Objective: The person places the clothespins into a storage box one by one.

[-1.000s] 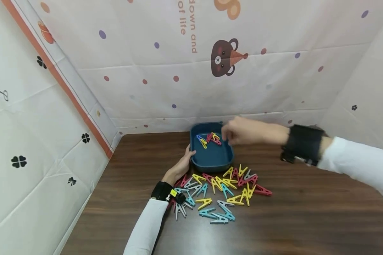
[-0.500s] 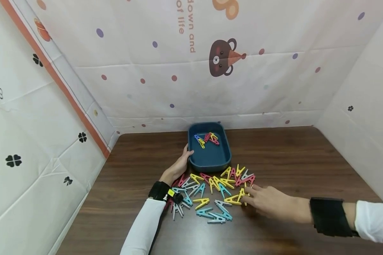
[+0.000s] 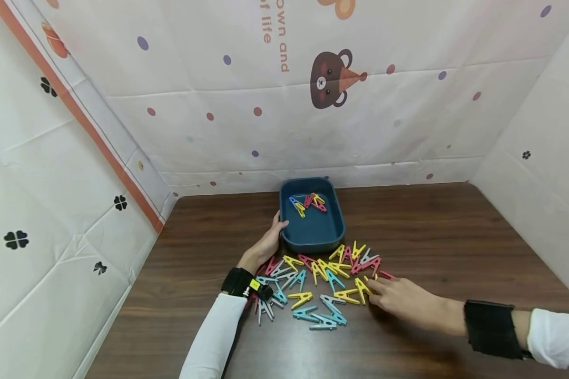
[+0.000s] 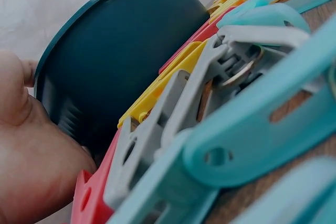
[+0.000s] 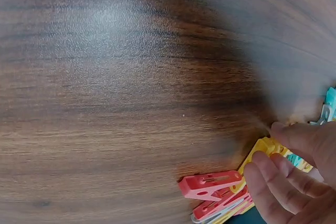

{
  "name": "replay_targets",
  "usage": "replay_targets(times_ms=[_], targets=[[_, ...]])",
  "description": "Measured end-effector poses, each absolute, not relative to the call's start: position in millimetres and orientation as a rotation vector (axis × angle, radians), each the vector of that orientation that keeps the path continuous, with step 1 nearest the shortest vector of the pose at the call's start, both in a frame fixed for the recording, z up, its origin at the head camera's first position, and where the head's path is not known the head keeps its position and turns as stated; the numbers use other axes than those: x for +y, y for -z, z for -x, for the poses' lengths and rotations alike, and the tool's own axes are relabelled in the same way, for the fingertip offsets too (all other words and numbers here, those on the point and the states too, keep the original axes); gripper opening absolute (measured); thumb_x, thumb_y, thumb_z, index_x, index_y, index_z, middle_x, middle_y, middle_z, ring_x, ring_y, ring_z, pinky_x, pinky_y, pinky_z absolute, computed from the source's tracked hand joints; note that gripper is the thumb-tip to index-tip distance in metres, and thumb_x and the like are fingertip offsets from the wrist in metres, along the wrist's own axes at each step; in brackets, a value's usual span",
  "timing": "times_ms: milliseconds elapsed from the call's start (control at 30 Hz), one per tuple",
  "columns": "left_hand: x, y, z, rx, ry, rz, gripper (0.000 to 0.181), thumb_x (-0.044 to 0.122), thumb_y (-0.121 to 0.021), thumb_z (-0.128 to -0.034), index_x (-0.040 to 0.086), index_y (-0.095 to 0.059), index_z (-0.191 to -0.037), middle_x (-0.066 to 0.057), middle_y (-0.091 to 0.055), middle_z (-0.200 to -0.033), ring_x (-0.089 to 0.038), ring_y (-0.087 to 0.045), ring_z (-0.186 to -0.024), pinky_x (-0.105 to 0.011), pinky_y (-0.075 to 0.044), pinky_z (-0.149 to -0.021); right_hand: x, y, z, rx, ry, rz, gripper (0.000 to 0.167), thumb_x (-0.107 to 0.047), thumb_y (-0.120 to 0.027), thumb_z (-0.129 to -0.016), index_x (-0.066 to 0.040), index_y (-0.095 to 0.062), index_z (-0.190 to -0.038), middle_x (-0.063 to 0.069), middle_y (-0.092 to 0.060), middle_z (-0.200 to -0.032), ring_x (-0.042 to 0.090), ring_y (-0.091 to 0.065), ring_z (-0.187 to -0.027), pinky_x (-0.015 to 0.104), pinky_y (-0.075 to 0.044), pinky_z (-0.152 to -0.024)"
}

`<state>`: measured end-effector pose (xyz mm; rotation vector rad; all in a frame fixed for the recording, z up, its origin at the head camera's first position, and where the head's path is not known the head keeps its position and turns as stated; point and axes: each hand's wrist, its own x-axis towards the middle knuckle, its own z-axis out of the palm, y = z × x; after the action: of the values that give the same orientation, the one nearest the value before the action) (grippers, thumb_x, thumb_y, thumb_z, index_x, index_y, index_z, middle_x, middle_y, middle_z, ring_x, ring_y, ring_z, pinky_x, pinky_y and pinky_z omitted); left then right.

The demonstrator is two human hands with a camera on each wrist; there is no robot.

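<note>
My left hand [image 3: 264,245] grips the left wall of a dark blue plastic bin [image 3: 313,239], thumb at the rim. Inside the bin lie a few clothespins, including a blue-and-yellow pair [image 3: 297,206] and a red-and-yellow group [image 3: 315,202]. In front of it spreads a loose pile of yellow, red, grey and light blue clothespins. At the pile's right edge, my right hand [image 3: 405,302] has its thumb and fingers around a yellow clothespin [image 5: 265,144], which they partly hide. A red clothespin [image 5: 210,183] lies beside those fingers in the right wrist view.
The brown wooden table [image 3: 455,237] meets a printed white cloth [image 3: 208,142] at the back and sides. Light blue clothespins [image 4: 262,103] and grey ones lie close by my left wrist. Bare wood extends right of the pile.
My right hand has come from above the bin's right side down to the pile's right edge, then shifted slightly among the yellow clothespins. The left hand stays on the bin.
</note>
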<state>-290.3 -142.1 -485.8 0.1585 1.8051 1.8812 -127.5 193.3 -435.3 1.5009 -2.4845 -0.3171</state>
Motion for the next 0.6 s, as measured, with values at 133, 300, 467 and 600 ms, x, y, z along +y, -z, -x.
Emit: replay_targets(times_ms=[133,300,467,600], targets=[[-142.5,485.5,290.9,1.802,-1.879,-0.163,0.070,0.034,-0.032,-0.1108,0.032,0.016,-0.163,-0.003,0.024,-0.171,-0.027,0.020,-0.158,-0.059,0.000,-0.127,190.8,436.5,129.3,-2.504,0.285,-1.489,0.018,-0.010,-0.084,-0.080,-0.016,-0.073,-0.093,0.006,-0.070,-0.108,0.017,-0.068,-0.086,0.027,-0.054,-0.054],[-141.5,485.0,290.5,1.803,-1.892,-0.159,0.070,0.034,-0.032,-0.1108,0.032,0.014,-0.163,-0.002,0.023,-0.171,-0.027,0.020,-0.158,-0.059,0.001,-0.127,188.6,438.2,131.7,-2.529,0.210,-1.442,0.021,-0.012,-0.083,-0.083,-0.014,-0.071,-0.100,0.007,-0.068,-0.110,0.014,-0.067,-0.082,0.026,-0.053,-0.051],[-141.4,484.6,289.3,1.803,-1.878,-0.153,0.070,0.034,-0.031,-0.1109,0.034,0.015,-0.163,-0.002,0.024,-0.171,-0.028,0.018,-0.158,-0.059,0.000,-0.127,188.9,442.4,133.0,-2.578,0.128,-1.396,0.023,-0.012,-0.085,-0.082,-0.013,-0.071,-0.101,0.009,-0.064,-0.109,0.012,-0.062,-0.078,0.023,-0.051,-0.050],[-141.8,484.3,289.5,1.803,-1.876,-0.148,0.071,0.035,-0.032,-0.1108,0.034,0.016,-0.162,-0.002,0.023,-0.171,-0.028,0.017,-0.159,-0.059,0.000,-0.127,187.0,444.3,134.7,-2.658,0.047,-1.315,0.022,-0.017,-0.084,-0.084,-0.014,-0.070,-0.101,0.007,-0.060,-0.106,0.010,-0.057,-0.076,0.019,-0.046,-0.046]])
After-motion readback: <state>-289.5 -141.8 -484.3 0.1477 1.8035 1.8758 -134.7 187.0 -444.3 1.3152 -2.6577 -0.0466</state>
